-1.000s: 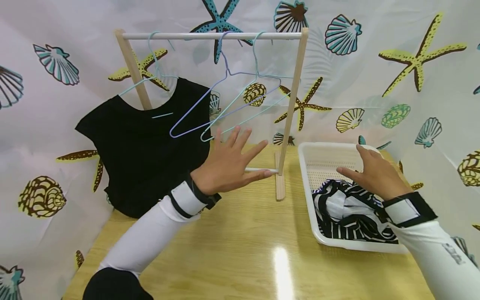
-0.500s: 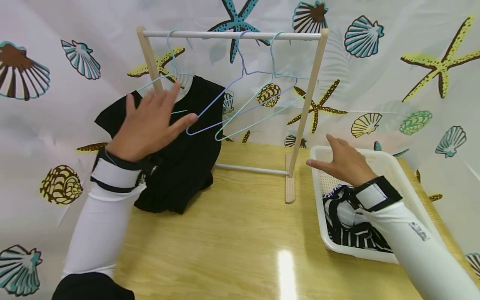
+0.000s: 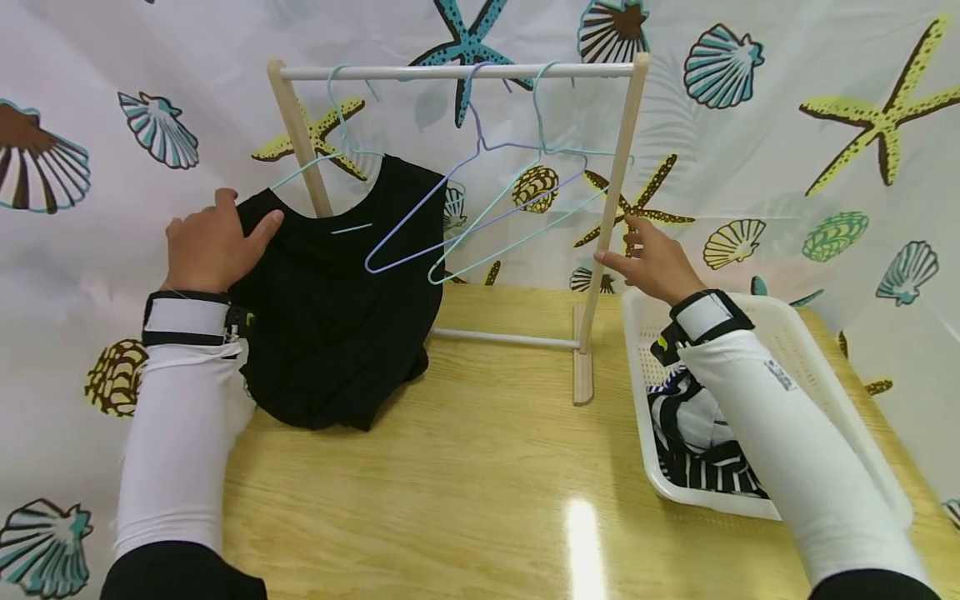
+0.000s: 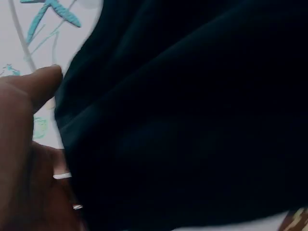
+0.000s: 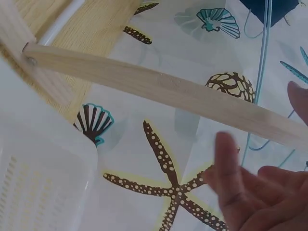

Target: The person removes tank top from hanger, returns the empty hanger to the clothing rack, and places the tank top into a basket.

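A black shirt (image 3: 337, 308) hangs on a light-blue hanger (image 3: 343, 125) at the left end of the rack. My left hand (image 3: 206, 250) is at the shirt's left sleeve, its fingers bent round the fabric edge. In the left wrist view the thumb (image 4: 45, 82) lies by that edge and fingertips disappear behind the dark cloth. By the right post (image 3: 618, 192) of the rack is my right hand (image 3: 652, 258). Thumb and fingers stand on either side of the wood, and the right wrist view shows a gap between fingers (image 5: 228, 168) and post.
A purple hanger (image 3: 420, 221) and another light-blue hanger (image 3: 487, 217) hang bare from the rail (image 3: 450, 72). On the right of the wooden table (image 3: 450, 483) stands a white basket (image 3: 825, 392) holding black-and-white striped cloth (image 3: 697, 433). A patterned curtain (image 3: 787, 150) hangs behind.
The left hand has moved left and down across the shirt to its sleeve, its spread fingers now bent. From over the basket, the right hand has moved up to the rack's right post.
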Demonstrator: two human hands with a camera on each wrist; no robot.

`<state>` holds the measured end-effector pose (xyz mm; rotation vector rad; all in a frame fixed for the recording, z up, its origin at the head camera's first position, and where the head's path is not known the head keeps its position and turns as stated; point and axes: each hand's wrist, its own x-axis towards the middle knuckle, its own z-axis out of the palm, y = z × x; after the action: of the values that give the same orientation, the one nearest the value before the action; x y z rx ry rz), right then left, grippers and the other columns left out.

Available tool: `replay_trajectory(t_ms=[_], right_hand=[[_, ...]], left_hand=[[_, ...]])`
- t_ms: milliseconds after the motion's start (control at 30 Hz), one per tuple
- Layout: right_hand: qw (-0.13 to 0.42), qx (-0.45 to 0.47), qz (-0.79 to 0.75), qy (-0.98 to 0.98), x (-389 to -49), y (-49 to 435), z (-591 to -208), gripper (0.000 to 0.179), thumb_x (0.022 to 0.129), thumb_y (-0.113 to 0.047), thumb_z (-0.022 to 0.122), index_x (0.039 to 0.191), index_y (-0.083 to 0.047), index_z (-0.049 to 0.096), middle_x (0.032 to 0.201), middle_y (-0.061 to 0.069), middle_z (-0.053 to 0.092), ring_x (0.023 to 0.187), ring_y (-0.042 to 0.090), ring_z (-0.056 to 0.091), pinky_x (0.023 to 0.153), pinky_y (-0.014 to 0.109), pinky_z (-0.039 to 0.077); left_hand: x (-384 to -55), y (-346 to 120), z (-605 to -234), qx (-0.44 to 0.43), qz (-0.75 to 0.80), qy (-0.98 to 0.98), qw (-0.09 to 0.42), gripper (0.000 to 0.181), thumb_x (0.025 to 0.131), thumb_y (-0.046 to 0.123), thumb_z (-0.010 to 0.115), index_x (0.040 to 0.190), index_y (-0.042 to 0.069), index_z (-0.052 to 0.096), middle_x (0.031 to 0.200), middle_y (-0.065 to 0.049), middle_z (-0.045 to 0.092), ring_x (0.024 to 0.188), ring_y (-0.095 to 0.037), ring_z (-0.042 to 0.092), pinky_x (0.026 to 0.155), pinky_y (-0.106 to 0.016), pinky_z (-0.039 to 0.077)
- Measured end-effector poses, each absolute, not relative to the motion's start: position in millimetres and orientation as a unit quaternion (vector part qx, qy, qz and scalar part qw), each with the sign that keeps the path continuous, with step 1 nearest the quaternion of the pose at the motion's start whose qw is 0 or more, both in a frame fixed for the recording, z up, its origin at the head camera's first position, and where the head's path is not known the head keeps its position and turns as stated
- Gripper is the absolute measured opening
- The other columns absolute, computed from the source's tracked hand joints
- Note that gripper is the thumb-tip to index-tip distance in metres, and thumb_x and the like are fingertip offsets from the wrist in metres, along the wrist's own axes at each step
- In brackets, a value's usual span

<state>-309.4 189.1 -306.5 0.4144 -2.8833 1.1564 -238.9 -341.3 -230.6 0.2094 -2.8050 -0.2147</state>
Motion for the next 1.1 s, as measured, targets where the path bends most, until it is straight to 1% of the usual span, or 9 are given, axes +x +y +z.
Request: replay_trajectory(t_ms=[67, 133, 300, 367, 500, 733, 833, 967, 1100], right_hand=[[0.008, 0.137, 0.403, -0.905, -315.2, 184.4, -308.1, 0.077, 0.093, -0.041, 0.062, 0.151, -0.008, 0.025, 0.141, 0.027, 0.043, 0.108, 0.041, 0.061, 0.078, 0.048, 0.054], [0.022, 0.142, 0.423, -0.895, -319.5, 179.7, -309.7, 0.067, 0.094, -0.035, 0.062, 0.148, -0.008, 0.032, 0.137, 0.025, 0.05, 0.109, 0.039, 0.061, 0.074, 0.044, 0.056], [0.066, 0.141, 0.44, -0.884, -324.5, 171.6, -312.9, 0.045, 0.098, -0.022, 0.057, 0.136, -0.003, 0.045, 0.125, 0.025, 0.059, 0.108, 0.036, 0.062, 0.061, 0.03, 0.056], [0.076, 0.139, 0.444, -0.882, -325.9, 170.0, -312.7, 0.041, 0.098, -0.019, 0.056, 0.134, 0.0, 0.046, 0.123, 0.026, 0.059, 0.108, 0.037, 0.062, 0.057, 0.025, 0.055], [0.084, 0.138, 0.443, -0.882, -329.1, 169.4, -312.1, 0.039, 0.098, -0.018, 0.056, 0.131, 0.001, 0.047, 0.121, 0.026, 0.06, 0.106, 0.037, 0.063, 0.056, 0.024, 0.054], [0.078, 0.143, 0.426, -0.89, -331.5, 172.3, -315.9, 0.035, 0.098, -0.018, 0.058, 0.126, -0.001, 0.048, 0.118, 0.025, 0.062, 0.1, 0.038, 0.065, 0.056, 0.026, 0.055], [0.079, 0.147, 0.419, -0.893, -332.1, 173.0, -316.4, 0.034, 0.098, -0.019, 0.058, 0.126, -0.001, 0.048, 0.119, 0.025, 0.061, 0.102, 0.038, 0.065, 0.057, 0.028, 0.055], [0.082, 0.148, 0.415, -0.894, -332.6, 174.2, -315.8, 0.034, 0.098, -0.02, 0.058, 0.125, -0.002, 0.049, 0.118, 0.023, 0.061, 0.104, 0.037, 0.064, 0.059, 0.033, 0.056], [0.082, 0.15, 0.42, -0.891, -334.4, 175.2, -316.4, 0.033, 0.098, -0.018, 0.058, 0.124, -0.001, 0.048, 0.118, 0.024, 0.061, 0.103, 0.038, 0.064, 0.063, 0.039, 0.057]], left_hand=[[-243.4, -340.5, -236.5, 0.069, -0.087, -0.98, 0.164, 0.085, 0.097, 0.06, 0.032, 0.132, -0.017, 0.035, 0.103, -0.042, 0.055, 0.096, -0.058, 0.053, 0.083, -0.067, 0.036], [-247.2, -337.8, -239.9, 0.065, -0.097, -0.977, 0.176, 0.081, 0.097, 0.059, 0.034, 0.125, -0.017, 0.039, 0.091, -0.038, 0.056, 0.089, -0.056, 0.055, 0.078, -0.064, 0.038], [-253.1, -327.8, -238.6, 0.048, -0.109, -0.974, 0.193, 0.071, 0.098, 0.056, 0.036, 0.116, -0.012, 0.043, 0.075, -0.028, 0.052, 0.072, -0.047, 0.055, 0.06, -0.052, 0.039], [-255.6, -323.5, -235.9, 0.039, -0.112, -0.974, 0.195, 0.068, 0.099, 0.054, 0.035, 0.117, -0.01, 0.043, 0.074, -0.026, 0.052, 0.069, -0.044, 0.054, 0.056, -0.048, 0.037], [-259.4, -315.8, -232.3, 0.02, -0.117, -0.972, 0.205, 0.059, 0.102, 0.049, 0.033, 0.118, -0.007, 0.048, 0.078, -0.026, 0.054, 0.07, -0.043, 0.054, 0.056, -0.048, 0.038], [-261.7, -306.4, -234.2, 0.002, -0.113, -0.966, 0.233, 0.038, 0.104, 0.032, 0.037, 0.1, -0.001, 0.055, 0.069, -0.02, 0.051, 0.066, -0.039, 0.05, 0.054, -0.045, 0.033], [-261.0, -304.4, -233.5, 0.0, -0.108, -0.961, 0.256, 0.034, 0.104, 0.028, 0.039, 0.104, -0.001, 0.056, 0.075, -0.023, 0.056, 0.069, -0.043, 0.054, 0.054, -0.049, 0.036], [-258.3, -301.4, -229.3, 0.005, -0.104, -0.95, 0.294, 0.034, 0.104, 0.026, 0.039, 0.116, 0.0, 0.058, 0.092, -0.027, 0.065, 0.079, -0.049, 0.059, 0.061, -0.056, 0.042], [-253.2, -299.8, -220.1, 0.017, -0.11, -0.936, 0.333, 0.038, 0.104, 0.027, 0.039, 0.123, 0.001, 0.059, 0.105, -0.027, 0.066, 0.087, -0.05, 0.06, 0.067, -0.059, 0.045]])
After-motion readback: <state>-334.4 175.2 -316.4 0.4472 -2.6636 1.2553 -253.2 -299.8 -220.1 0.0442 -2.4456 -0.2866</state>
